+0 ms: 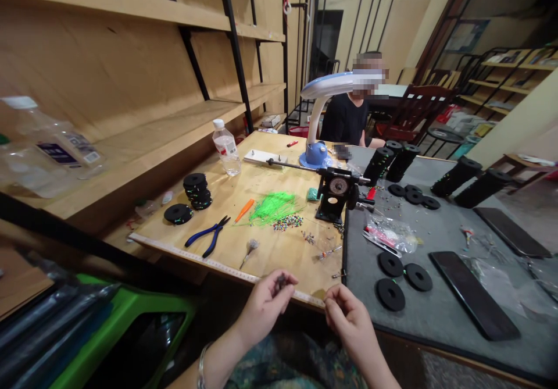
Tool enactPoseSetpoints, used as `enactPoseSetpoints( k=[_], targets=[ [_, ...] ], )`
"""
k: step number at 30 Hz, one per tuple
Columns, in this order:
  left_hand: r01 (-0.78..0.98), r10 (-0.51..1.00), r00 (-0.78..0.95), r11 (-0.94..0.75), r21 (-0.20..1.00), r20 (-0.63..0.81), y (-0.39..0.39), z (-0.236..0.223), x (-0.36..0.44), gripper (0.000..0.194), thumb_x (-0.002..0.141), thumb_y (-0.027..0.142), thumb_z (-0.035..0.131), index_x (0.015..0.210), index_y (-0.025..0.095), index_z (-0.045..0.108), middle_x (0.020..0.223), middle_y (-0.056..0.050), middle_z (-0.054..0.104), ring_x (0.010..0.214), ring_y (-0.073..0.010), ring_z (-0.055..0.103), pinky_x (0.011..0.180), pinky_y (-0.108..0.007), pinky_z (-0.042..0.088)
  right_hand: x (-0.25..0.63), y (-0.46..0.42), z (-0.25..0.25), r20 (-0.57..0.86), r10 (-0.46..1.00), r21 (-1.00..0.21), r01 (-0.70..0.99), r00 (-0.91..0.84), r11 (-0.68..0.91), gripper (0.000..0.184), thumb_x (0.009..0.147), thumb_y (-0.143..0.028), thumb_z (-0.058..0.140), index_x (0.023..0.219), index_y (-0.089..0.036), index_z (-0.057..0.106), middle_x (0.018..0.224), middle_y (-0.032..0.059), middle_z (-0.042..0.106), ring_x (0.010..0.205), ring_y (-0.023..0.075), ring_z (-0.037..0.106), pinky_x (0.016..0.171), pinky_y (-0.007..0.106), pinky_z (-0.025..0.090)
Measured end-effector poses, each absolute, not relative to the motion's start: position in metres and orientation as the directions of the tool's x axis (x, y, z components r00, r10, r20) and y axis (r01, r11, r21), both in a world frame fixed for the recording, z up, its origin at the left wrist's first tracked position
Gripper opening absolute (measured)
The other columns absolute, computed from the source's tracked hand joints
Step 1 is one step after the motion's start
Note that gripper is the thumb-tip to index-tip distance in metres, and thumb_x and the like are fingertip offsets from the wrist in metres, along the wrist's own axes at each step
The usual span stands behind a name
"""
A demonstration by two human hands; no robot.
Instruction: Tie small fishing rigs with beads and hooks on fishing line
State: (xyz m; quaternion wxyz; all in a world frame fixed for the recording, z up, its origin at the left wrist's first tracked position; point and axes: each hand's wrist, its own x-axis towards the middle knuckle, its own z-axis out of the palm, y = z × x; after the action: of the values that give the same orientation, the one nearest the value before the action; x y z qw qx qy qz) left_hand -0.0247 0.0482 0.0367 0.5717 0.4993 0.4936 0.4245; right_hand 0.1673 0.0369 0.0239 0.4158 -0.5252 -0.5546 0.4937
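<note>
Dark piece held in left hand, wooden table ahead, shelves leftward; right hand pinched, contents unclear.

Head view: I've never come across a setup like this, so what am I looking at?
There is no robot here, just someone working bare-handed; the single camera is worn on their head, looking forward and down. The left hand pinches something small and dark; the right hand is curled closed, and whether it holds anything is unclear. On the wooden table lie blue-handled pliers, bright green strands and coloured beads, near a black machine. The grey mat at the right bears black discs. Another person sits beyond the blue-and-white lamp.
</note>
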Motion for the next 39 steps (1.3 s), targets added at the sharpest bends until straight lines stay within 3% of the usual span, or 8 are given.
enactPoseSetpoints(
  k=[5, 13, 16, 20, 25, 29, 34, 39],
  targets=[
    [0.043, 0.947, 0.245, 0.206, 0.978, -0.210, 0.043, 0.039, -0.008, 0.025, 0.072, 0.027, 0.069, 0.090, 0.012, 0.062, 0.063, 0.005, 0.045, 0.059, -0.0102, 0.040, 0.057, -0.022, 0.033, 0.165, 0.037, 0.024, -0.074, 0.988, -0.990, 0.128, -0.134, -0.057, 0.029, 0.085, -0.044, 0.056, 0.070, -0.019, 0.051, 0.053, -0.0051, 0.045, 0.047, 0.0109, 0.038, 0.045, 0.022, 0.030],
    [0.051, 0.966, 0.181, 0.179, 0.983, -0.185, 0.055, 0.041, 0.005, 0.022, 0.075, 0.035, 0.062, 0.069, 0.014, 0.058, 0.063, 0.001, 0.051, 0.061, -0.0126, 0.044, 0.061, -0.024, 0.035, 0.167, 0.038, 0.030, -0.090, 0.979, -0.986, 0.158, -0.181, -0.061, 0.030, 0.085, -0.045, 0.058, 0.074, -0.017, 0.062, 0.057, -0.0003, 0.058, 0.053, 0.0141, 0.051, 0.049, 0.024, 0.039],
    [0.063, 0.973, 0.158, 0.163, 0.985, -0.171, 0.055, 0.043, 0.002, 0.022, 0.076, 0.035, 0.061, 0.070, 0.015, 0.058, 0.063, 0.002, 0.051, 0.061, -0.0128, 0.045, 0.061, -0.024, 0.036, 0.174, 0.039, 0.034, -0.128, 0.981, -0.989, 0.095, -0.148, -0.115, 0.037, 0.084, -0.049, 0.059, 0.101, -0.017, 0.065, 0.085, 0.0096, 0.071, 0.074, 0.0224, 0.064, 0.053, 0.026, 0.048],
    [0.111, 0.978, 0.149, 0.131, 0.985, -0.147, 0.052, 0.046, 0.000, 0.022, 0.078, 0.034, 0.061, 0.070, 0.015, 0.059, 0.062, 0.002, 0.052, 0.059, -0.0124, 0.045, 0.059, -0.023, 0.036, 0.172, 0.036, 0.044, -0.134, 0.987, -0.989, -0.050, -0.092, -0.139, 0.050, 0.079, -0.050, 0.066, 0.119, -0.023, 0.058, 0.119, 0.0148, 0.064, 0.104, 0.0300, 0.061, 0.058, 0.030, 0.054],
    [0.228, 0.989, 0.140, 0.009, 0.974, -0.042, 0.046, 0.050, 0.001, 0.022, 0.083, 0.032, 0.057, 0.072, 0.015, 0.063, 0.061, -0.001, 0.059, 0.057, -0.0130, 0.050, 0.055, -0.023, 0.036, 0.150, 0.035, 0.048, -0.204, 0.960, -0.962, -0.142, -0.193, -0.234, 0.045, 0.074, -0.051, 0.071, 0.105, -0.021, 0.059, 0.084, 0.0057, 0.068, 0.078, 0.0210, 0.064, 0.059, 0.028, 0.052],
    [0.257, 0.988, 0.151, 0.005, 0.966, -0.045, 0.045, 0.049, -0.002, 0.022, 0.083, 0.031, 0.058, 0.070, 0.015, 0.064, 0.061, -0.001, 0.061, 0.057, -0.0133, 0.052, 0.055, -0.023, 0.037, 0.146, 0.036, 0.040, -0.151, 0.966, -0.988, 0.013, -0.208, -0.152, 0.034, 0.082, -0.051, 0.062, 0.087, -0.017, 0.061, 0.056, -0.0043, 0.053, 0.052, 0.0122, 0.048, 0.051, 0.023, 0.039],
    [0.019, 0.967, 0.192, 0.166, 0.986, -0.167, 0.048, 0.046, -0.006, 0.022, 0.076, 0.033, 0.067, 0.086, 0.014, 0.061, 0.067, 0.000, 0.059, 0.058, -0.0115, 0.051, 0.056, -0.023, 0.038, 0.153, 0.039, 0.031, -0.095, 0.985, -0.986, 0.149, -0.147, -0.073, 0.034, 0.081, -0.049, 0.063, 0.070, -0.017, 0.058, 0.058, -0.0045, 0.048, 0.054, 0.0118, 0.041, 0.051, 0.023, 0.033],
    [-0.246, 0.900, 0.295, 0.395, 0.885, -0.319, 0.044, 0.046, -0.006, 0.033, 0.077, 0.040, 0.064, 0.095, 0.016, 0.051, 0.080, -0.006, 0.068, 0.062, -0.0139, 0.063, 0.054, -0.023, 0.040, 0.156, 0.039, 0.028, -0.125, 0.992, -0.991, 0.046, 0.009, -0.125, 0.043, 0.072, -0.059, 0.067, 0.067, -0.018, 0.056, 0.052, -0.0073, 0.041, 0.049, 0.0097, 0.033, 0.046, 0.021, 0.028]
  ],
)
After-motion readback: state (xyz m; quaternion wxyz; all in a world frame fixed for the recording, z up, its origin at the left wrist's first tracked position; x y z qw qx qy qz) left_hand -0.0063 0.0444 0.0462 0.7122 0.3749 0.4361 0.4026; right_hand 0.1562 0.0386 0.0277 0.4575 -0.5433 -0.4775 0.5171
